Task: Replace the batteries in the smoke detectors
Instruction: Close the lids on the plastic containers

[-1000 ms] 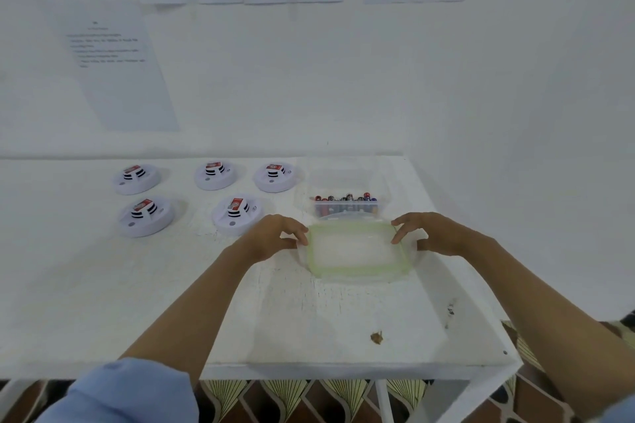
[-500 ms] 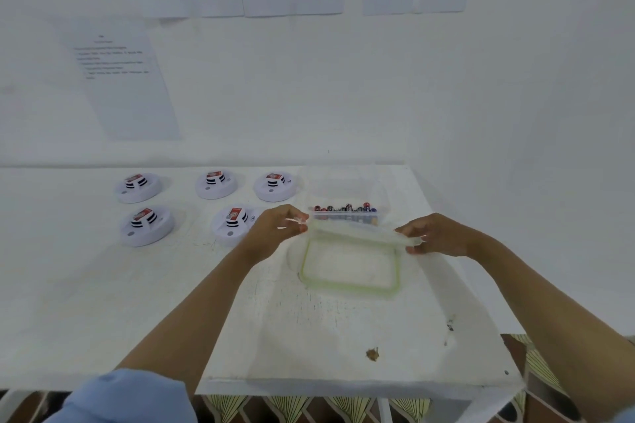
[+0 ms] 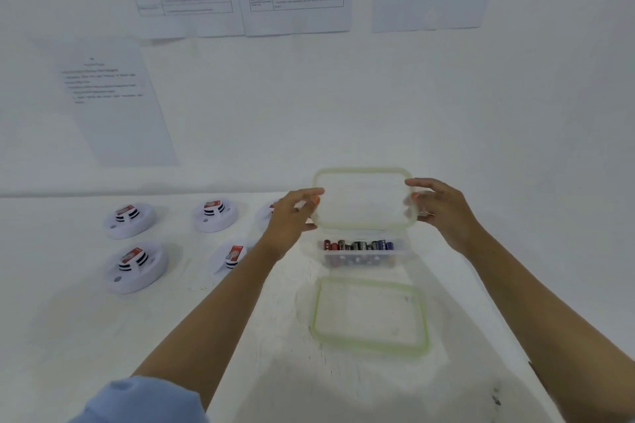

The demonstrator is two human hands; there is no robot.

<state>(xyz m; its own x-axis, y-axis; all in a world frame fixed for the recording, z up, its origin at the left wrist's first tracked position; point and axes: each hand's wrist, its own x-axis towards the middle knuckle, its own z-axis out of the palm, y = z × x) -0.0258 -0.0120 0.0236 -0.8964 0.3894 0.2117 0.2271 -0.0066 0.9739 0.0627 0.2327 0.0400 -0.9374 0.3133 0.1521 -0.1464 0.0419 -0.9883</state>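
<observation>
Two hands: left hand [image 3: 292, 218] and right hand [image 3: 443, 209], fingers grasping lid [image 3: 364, 197] ends.
Lid: held above battery box [image 3: 398, 255].
Counter [image 3: 68, 319]: five detectors [image 3: 129, 220] left of box.

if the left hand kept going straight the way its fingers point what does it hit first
The clear lid it holds: the left hand points its fingers rightward onto the lid's left edge. Beyond the lid, probably the right hand on the opposite edge, though depth is unclear.
</observation>
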